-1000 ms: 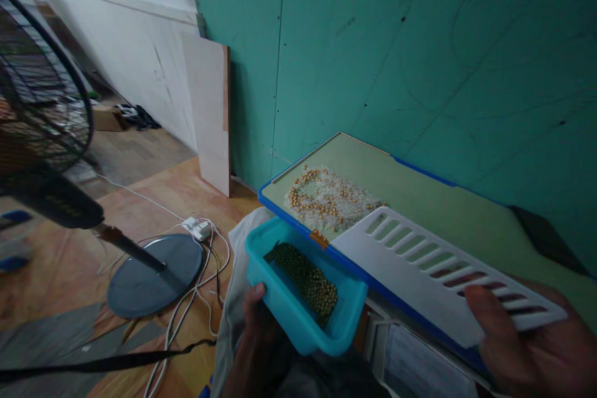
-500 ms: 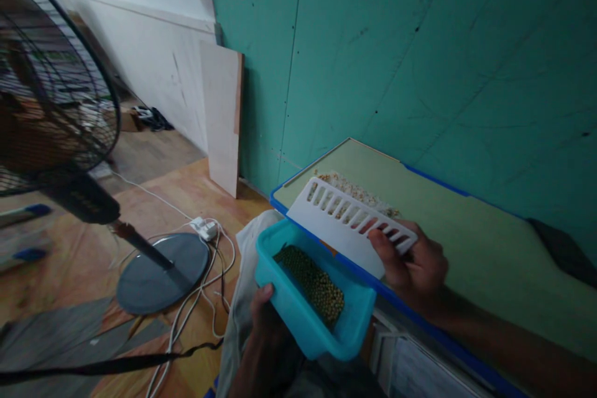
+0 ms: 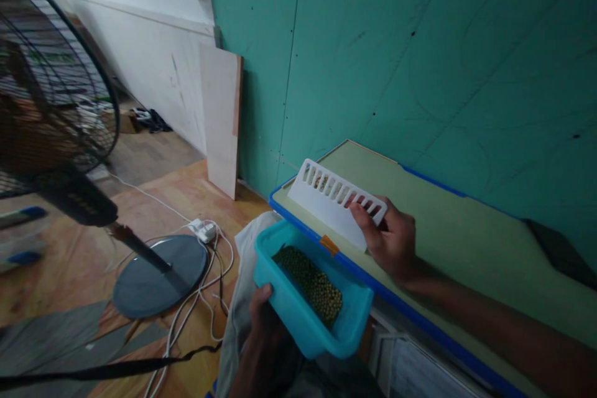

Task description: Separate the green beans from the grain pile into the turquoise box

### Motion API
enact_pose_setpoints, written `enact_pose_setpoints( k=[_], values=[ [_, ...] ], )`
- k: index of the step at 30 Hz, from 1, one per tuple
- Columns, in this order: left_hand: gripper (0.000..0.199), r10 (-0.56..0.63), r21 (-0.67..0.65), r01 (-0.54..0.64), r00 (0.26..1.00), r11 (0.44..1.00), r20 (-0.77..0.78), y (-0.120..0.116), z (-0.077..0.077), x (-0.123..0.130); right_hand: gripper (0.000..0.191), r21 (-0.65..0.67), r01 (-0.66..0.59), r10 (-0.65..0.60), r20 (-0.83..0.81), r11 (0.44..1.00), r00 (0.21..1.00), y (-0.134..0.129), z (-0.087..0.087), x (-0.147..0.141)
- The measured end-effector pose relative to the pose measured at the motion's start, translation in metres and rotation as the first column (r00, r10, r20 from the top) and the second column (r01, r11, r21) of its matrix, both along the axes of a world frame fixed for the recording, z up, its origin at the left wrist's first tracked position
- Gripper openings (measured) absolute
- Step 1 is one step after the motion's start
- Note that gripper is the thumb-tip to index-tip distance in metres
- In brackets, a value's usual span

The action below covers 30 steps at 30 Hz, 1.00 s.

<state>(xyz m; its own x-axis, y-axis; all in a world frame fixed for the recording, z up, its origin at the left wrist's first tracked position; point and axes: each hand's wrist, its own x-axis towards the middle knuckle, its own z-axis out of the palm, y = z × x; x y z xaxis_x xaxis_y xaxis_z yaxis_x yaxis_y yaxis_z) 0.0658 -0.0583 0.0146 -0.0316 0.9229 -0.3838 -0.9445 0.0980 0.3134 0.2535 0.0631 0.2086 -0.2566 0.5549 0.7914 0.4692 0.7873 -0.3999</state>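
Observation:
My left hand (image 3: 265, 317) grips the near left side of a turquoise plastic tub (image 3: 298, 317), its thumb over the outer wall. Dark green beans and paler tan ones (image 3: 308, 283) lie in the tub, which sits below the table's front edge. In my right hand (image 3: 392, 239) is a white slotted plastic plate (image 3: 331, 202), held at its right end with thumb and fingers. The plate stands tilted on the pale green tabletop (image 3: 448, 236). Some small light grains show through its slots; the rest behind it is hidden.
A blue rim (image 3: 401, 298) with a piece of orange tape (image 3: 329, 244) edges the table. A dark flat object (image 3: 559, 252) lies at its back right, against the green wall (image 3: 396, 43). On the left stand a fan (image 3: 88, 196) and a power strip (image 3: 203, 230) with loose cords.
My right hand has moved the slotted plate left and away from me, off the front edge and over the grains, which it now mostly hides. The left hand and tub barely moved.

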Motion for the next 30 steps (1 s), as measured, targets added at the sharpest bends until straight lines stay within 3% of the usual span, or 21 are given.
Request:
enact_pose_setpoints(
  k=[1,4,6,8,10,13,15,18,30],
  values=[
    [0.059,0.079,-0.068,-0.079,0.997,0.994,-0.002,0.001,0.009,0.002,0.008,-0.006,0.012,-0.012,-0.005,1.0,1.0,0.003,0.0,0.0],
    [0.061,0.071,-0.169,-0.058,0.995,0.984,0.07,0.004,0.033,0.007,0.011,-0.022,0.056,-0.057,-0.021,0.998,0.998,0.011,0.0,0.003],
    [0.064,0.029,-0.143,-0.019,0.997,0.99,0.075,0.004,0.035,0.008,0.014,-0.029,0.082,-0.083,-0.026,0.996,0.996,0.016,0.0,0.006],
    [0.066,-0.036,-0.044,0.037,0.999,0.998,0.021,0.001,0.022,0.005,0.017,-0.034,0.102,-0.103,-0.027,0.994,0.994,0.021,-0.002,0.01],
    [0.064,-0.087,0.066,0.09,0.995,0.994,-0.047,-0.001,-0.001,0.001,0.02,-0.032,0.118,-0.119,-0.031,0.992,0.992,0.026,-0.003,0.014],
    [0.062,-0.008,0.033,0.012,0.992,0.999,-0.124,-0.002,-0.034,-0.004,0.023,-0.034,0.147,-0.148,-0.037,0.989,0.988,0.03,-0.004,0.02],
    [0.059,0.051,0.011,-0.05,0.988,0.999,-0.147,-0.002,-0.045,-0.006,0.025,-0.043,0.168,-0.17,-0.035,0.985,0.985,0.031,-0.004,0.025],
    [0.059,0.068,0.031,-0.065,0.992,0.997,-0.107,-0.002,-0.048,-0.004,0.027,-0.044,0.191,-0.192,-0.03,0.981,0.981,0.031,-0.004,0.031],
    [0.057,0.021,0.076,-0.018,0.999,0.997,-0.037,-0.003,-0.031,0.0,0.024,-0.037,0.223,-0.225,-0.054,0.974,0.973,0.036,-0.001,0.049]
  ],
)
